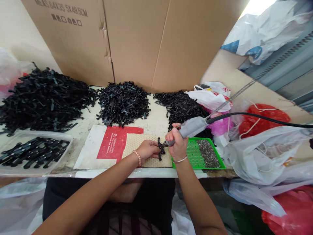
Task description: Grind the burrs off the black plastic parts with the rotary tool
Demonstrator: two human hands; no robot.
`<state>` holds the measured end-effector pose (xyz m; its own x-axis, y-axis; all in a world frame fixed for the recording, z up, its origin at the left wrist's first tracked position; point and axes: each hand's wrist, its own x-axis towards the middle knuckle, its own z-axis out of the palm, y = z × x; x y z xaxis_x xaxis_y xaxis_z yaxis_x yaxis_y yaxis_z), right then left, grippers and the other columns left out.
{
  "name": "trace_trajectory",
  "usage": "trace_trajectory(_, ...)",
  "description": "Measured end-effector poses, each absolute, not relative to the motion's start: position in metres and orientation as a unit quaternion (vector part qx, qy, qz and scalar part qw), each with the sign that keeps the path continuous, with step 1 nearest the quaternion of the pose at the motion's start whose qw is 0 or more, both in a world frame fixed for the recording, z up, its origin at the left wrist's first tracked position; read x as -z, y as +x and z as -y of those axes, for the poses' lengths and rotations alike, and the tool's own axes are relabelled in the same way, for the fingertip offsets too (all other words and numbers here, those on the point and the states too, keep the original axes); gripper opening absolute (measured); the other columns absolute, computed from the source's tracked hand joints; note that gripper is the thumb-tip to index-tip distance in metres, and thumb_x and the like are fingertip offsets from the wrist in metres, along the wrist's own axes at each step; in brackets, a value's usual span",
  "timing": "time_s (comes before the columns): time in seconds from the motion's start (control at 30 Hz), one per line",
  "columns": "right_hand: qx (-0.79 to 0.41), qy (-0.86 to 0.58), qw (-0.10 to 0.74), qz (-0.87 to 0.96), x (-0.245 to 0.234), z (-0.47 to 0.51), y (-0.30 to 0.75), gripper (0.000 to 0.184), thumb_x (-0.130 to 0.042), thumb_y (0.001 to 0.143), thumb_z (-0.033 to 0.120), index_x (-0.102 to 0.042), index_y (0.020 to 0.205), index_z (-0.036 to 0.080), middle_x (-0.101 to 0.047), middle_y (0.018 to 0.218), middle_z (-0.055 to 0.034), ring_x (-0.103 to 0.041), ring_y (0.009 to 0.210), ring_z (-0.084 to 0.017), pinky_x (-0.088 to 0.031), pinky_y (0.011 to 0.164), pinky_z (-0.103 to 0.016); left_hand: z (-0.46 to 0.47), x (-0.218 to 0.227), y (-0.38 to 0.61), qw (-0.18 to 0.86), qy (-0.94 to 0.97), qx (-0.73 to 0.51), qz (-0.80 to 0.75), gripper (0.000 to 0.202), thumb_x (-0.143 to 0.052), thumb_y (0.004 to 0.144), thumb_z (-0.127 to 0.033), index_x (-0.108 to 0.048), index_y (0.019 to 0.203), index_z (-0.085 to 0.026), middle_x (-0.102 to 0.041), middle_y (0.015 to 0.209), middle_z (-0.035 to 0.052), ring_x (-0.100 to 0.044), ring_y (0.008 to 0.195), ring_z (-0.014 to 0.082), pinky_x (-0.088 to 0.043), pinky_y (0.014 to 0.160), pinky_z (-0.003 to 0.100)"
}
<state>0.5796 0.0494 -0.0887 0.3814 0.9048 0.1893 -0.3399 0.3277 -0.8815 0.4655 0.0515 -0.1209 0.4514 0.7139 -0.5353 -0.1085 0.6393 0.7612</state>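
Observation:
My left hand (148, 150) pinches a small black plastic part (160, 148) over the cardboard mat (134, 147). Wrapped round a grey electric screwdriver (192, 127) is my right hand (178, 144), which tilts the tool down to the left. The screwdriver's tip meets the black part, or comes very close to it; the exact contact is too small to tell. Just right of my right hand lies a green tray (195, 153) with many small screws (207, 153) gathered on its right side.
Piles of black parts (44, 98) line the back of the table, before a large cardboard box (137, 42). A clear plastic tray (69, 140) of assembled black pieces sits at left. Plastic bags (259, 153) crowd the right. A cable (256, 117) and coiled spring (256, 78) lead off the screwdriver.

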Motion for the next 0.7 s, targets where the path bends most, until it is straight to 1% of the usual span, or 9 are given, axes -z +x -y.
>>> trace_trajectory(0.23,-0.434,-0.396,0.71,0.388,0.092,-0.05,0.577,0.029,-0.07,0.072,0.039,-0.053,0.087,0.022,-0.038,0.047,0.0106,-0.035,0.04,-0.007,-0.034,0.043,-0.02,-0.054,0.122,0.466,0.787,0.325,-0.255,-0.458,0.01,-0.067,0.064,-0.001,-0.065,0.069,-0.01,-0.066,0.065,0.0037,-0.063,0.06,0.0119,-0.054,0.057,0.022)
trace_trajectory(0.4,-0.446,-0.386,0.695,0.411,0.091,-0.052,0.577,0.026,-0.07,0.074,0.037,-0.053,0.086,0.021,-0.037,0.046,0.0109,-0.035,0.039,-0.007,-0.036,0.043,-0.02,-0.053,0.121,0.467,0.79,0.32,-0.252,-0.458,0.011,-0.065,0.065,0.0,-0.066,0.071,-0.009,-0.067,0.066,0.0043,-0.063,0.06,0.0121,-0.055,0.056,0.022)
trace_trajectory(0.6,-0.476,-0.381,0.667,0.428,0.096,-0.059,0.58,0.025,-0.07,0.073,0.037,-0.052,0.082,0.021,-0.036,0.044,0.0113,-0.033,0.037,-0.006,-0.033,0.04,-0.019,-0.055,0.121,0.468,0.79,0.314,-0.249,-0.464,0.01,-0.067,0.063,-0.001,-0.066,0.071,-0.009,-0.067,0.066,0.005,-0.063,0.057,0.012,-0.054,0.054,0.022)
trace_trajectory(0.7,-0.484,-0.394,0.654,0.427,0.093,-0.058,0.581,0.028,-0.071,0.07,0.038,-0.052,0.081,0.021,-0.036,0.043,0.0115,-0.032,0.036,-0.007,-0.032,0.038,-0.018,-0.056,0.12,0.469,0.787,0.32,-0.252,-0.464,0.01,-0.066,0.062,-0.001,-0.066,0.067,-0.009,-0.065,0.063,0.0032,-0.061,0.054,0.0106,-0.053,0.053,0.021)
